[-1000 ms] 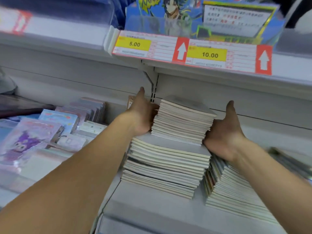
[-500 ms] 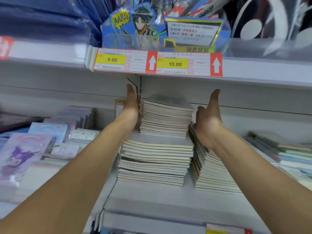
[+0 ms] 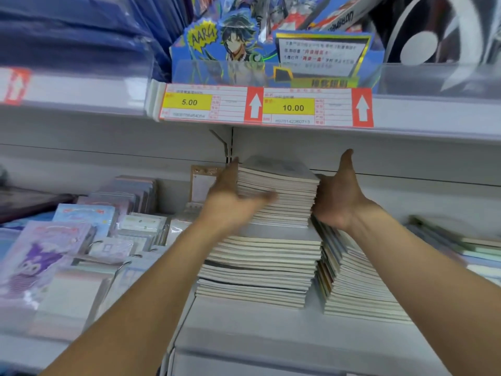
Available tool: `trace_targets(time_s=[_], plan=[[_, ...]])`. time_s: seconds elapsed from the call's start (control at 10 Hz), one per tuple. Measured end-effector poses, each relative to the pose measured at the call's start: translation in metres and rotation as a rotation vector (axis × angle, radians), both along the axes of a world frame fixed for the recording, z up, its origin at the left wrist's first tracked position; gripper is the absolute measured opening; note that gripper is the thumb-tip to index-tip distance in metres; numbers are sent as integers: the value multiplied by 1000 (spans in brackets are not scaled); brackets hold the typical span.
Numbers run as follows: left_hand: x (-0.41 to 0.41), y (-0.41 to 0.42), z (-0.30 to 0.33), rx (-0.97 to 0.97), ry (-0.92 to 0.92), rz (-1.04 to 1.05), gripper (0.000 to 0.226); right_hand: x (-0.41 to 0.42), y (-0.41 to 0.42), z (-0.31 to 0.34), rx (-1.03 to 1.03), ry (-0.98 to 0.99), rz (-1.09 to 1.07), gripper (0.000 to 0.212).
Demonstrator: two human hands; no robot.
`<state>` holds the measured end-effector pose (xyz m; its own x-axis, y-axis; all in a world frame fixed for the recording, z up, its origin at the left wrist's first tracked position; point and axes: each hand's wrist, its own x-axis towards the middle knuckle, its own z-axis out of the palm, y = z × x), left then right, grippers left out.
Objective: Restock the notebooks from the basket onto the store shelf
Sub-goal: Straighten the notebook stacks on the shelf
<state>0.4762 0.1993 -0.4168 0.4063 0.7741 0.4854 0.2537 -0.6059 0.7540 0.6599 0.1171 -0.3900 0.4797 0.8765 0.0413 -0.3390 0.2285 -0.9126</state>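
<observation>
notebooks (image 3: 279, 191) stacked on shelf (image 3: 244, 335), hands flanking (fingers straight)

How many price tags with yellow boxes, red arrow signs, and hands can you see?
Yellow price tags: 2, the 5.00 tag and the 10.00 tag
Red arrow signs: 3, at and, blurred at the left edge
Hands: 2, the left hand and the right hand
Total: 7
</observation>
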Motion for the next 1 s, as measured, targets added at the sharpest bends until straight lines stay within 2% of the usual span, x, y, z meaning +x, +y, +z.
trace_targets(time_s=[0.1, 0.2, 0.3, 0.4, 0.5, 0.6, 0.7, 0.8, 0.9, 1.0], plan=[[2, -5, -18, 213, 96, -68, 118, 0, 6, 1, -3, -10, 14, 106], [5, -1, -17, 187, 116, -75, 133, 0, 4, -4, 31, 91, 54, 106], [18, -11, -6, -63, -61, -51, 114, -3, 8, -14, 57, 46, 25, 101], [40, -5, -8, -54, -368, 123, 66, -10, 18, -17, 50, -56, -103, 90], [49, -2, -20, 184, -296, 345, 42, -7, 23, -18, 8, -103, -131, 91], [50, -2, -18, 139, -248, 334, 38, -1, 20, -19, -21, -139, -88, 94], [45, -12, -15, 197, -194, 375, 50, 7, 8, -11, -69, -178, -29, 96], [55, -37, -9, 793, 151, 473, 70, 23, 8, -6, 42, -175, -28, 97], [76, -45, -3, 1036, 426, 237, 71, 35, 12, -7, -71, -207, -32, 96], [84, -32, -11, 939, 518, 218, 74, 34, 23, -15, -27, -128, -29, 90]])
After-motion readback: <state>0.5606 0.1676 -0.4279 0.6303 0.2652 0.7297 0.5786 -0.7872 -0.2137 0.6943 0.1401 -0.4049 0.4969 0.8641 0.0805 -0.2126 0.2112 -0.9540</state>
